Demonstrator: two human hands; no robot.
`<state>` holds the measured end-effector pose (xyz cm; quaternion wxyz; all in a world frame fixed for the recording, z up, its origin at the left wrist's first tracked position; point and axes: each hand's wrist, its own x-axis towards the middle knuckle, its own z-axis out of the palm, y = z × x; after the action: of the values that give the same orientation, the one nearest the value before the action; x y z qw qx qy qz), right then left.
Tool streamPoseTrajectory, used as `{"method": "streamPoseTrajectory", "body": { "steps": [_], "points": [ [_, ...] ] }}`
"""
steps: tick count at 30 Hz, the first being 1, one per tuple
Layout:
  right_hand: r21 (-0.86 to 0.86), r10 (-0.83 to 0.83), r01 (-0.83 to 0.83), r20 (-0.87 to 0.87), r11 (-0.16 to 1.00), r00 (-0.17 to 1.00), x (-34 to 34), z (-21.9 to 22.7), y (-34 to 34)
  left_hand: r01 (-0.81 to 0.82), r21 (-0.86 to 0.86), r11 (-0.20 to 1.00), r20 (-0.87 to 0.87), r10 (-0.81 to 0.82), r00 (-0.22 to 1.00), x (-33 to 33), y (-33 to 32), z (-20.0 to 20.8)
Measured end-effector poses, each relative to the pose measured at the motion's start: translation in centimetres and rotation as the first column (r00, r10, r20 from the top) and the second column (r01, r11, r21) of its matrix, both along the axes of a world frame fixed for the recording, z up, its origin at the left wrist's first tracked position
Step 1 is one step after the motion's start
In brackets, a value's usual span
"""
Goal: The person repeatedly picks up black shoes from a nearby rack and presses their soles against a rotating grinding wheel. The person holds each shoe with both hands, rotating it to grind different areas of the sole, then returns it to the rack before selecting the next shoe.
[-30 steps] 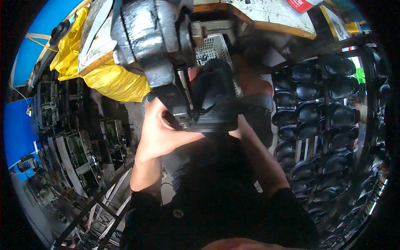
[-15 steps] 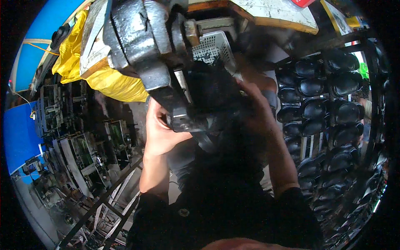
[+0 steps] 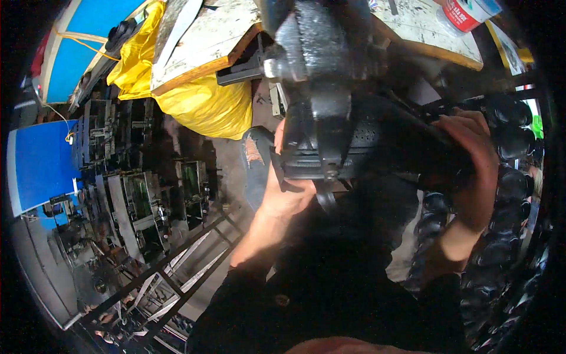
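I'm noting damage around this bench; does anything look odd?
The white tabletop at upper left is blotched with dark marks, so looks worn; the jeans gape raggedly at the knee, though perhaps by design.

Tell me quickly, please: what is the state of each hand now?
Left hand: closed on the left end of a black shoe.
Right hand: closed around its right end.
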<state>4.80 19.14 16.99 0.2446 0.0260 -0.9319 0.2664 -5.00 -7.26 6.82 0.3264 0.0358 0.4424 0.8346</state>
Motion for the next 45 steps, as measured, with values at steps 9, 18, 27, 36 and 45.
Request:
{"method": "streamPoseTrajectory", "body": {
  "steps": [9, 18, 27, 36, 45],
  "points": [
    [-0.194, -0.051, 0.075, 0.127, 0.978, 0.991, 3.4, -7.0, 1.7, 0.135, -0.106, 0.985, -0.005, -0.136, 0.991, 0.5, 0.5, 1.1],
    [-0.065, -0.051, 0.05, -0.026, 0.997, 0.998, 3.5, -4.0, 2.1, 0.086, -0.02, 0.996, 0.065, -0.084, 0.994, 1.8, -0.1, -2.7],
    [0.069, 0.026, -0.027, 0.009, 0.997, 1.0, 1.0, 2.4, -1.0, -0.144, 0.223, 0.964, 0.07, 0.132, 0.989, 1.9, 0.3, -2.9],
    [-0.173, 0.065, -0.044, 0.12, 0.984, 0.991, -1.4, -3.7, -2.4, -0.184, -0.037, 0.982, -0.145, 0.177, 0.973, 0.3, -4.6, -4.2],
    [-0.865, 0.211, 0.431, 0.385, -0.256, 0.898, -2.8, -14.7, -2.4, 0.054, -0.141, 0.988, -0.827, -0.148, 0.542, 1.4, -5.3, -5.0]
  ]
}}
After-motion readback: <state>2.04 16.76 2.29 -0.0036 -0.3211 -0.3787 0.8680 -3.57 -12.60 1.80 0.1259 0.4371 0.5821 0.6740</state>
